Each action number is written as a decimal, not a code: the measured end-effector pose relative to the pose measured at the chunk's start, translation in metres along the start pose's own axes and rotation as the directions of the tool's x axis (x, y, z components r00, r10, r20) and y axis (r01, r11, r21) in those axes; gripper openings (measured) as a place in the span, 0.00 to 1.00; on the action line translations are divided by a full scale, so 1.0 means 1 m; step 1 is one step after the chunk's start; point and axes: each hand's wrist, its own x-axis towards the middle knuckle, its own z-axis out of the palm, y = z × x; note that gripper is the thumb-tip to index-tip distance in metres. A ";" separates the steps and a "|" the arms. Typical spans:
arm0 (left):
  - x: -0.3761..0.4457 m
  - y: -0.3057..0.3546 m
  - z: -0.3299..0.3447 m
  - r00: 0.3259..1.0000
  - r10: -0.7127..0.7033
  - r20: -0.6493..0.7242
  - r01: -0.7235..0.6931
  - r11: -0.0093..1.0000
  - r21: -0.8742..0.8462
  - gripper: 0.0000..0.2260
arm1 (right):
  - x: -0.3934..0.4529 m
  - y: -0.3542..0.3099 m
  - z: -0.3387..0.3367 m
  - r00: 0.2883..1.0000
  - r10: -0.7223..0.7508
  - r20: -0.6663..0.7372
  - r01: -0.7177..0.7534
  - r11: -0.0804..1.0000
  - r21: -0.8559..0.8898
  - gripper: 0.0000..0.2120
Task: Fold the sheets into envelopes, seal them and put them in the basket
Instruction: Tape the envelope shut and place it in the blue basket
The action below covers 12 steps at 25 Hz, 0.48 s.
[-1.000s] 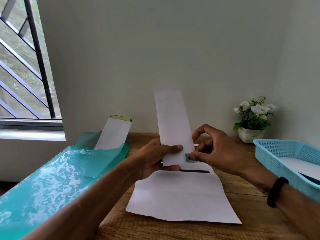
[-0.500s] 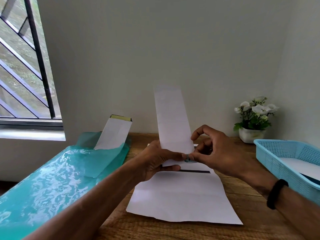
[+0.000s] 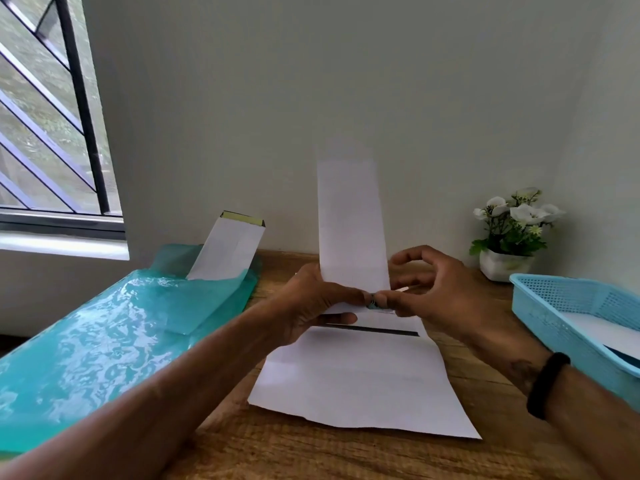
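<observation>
A long narrow folded white sheet [image 3: 349, 220] stands upright above the table's middle. My left hand [image 3: 311, 303] grips its lower end, thumb on the front face. My right hand [image 3: 436, 292] pinches a small blue-grey sticker [image 3: 373, 303] at the strip's lower right corner, fingertip to fingertip with my left thumb. A flat white sheet [image 3: 360, 382] with a dark stripe lies on the table under both hands. The light-blue basket [image 3: 554, 306] sits at the right edge with white paper inside.
A shiny teal plastic wrap [image 3: 97, 341] covers the left side, and a white paper pack [image 3: 225, 251] sticks out of it against the wall. A small pot of white flowers [image 3: 512, 237] stands at the back right. The wooden table [image 3: 311, 452] reaches toward me.
My left thumb has slid right along the strip's lower end to meet my right fingertips at the sticker. The strip stays upright.
</observation>
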 end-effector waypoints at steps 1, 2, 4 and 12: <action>-0.001 0.000 0.000 1.000 0.003 0.005 -0.003 1.000 -0.004 0.24 | -0.001 0.001 0.001 1.000 0.026 0.018 -0.028 0.994 0.108 0.26; -0.001 -0.001 0.001 1.000 0.006 0.008 -0.006 1.000 -0.009 0.24 | -0.002 0.002 0.001 0.999 0.036 0.024 -0.040 0.983 0.181 0.25; -0.001 -0.004 0.002 1.000 0.017 0.010 -0.016 1.000 -0.008 0.24 | -0.002 0.005 0.001 0.999 0.040 0.019 -0.043 0.966 0.255 0.23; 0.000 -0.006 0.002 0.997 0.070 -0.037 -0.073 0.995 -0.068 0.16 | 0.008 0.015 0.001 0.992 0.079 0.094 -0.114 0.875 0.470 0.25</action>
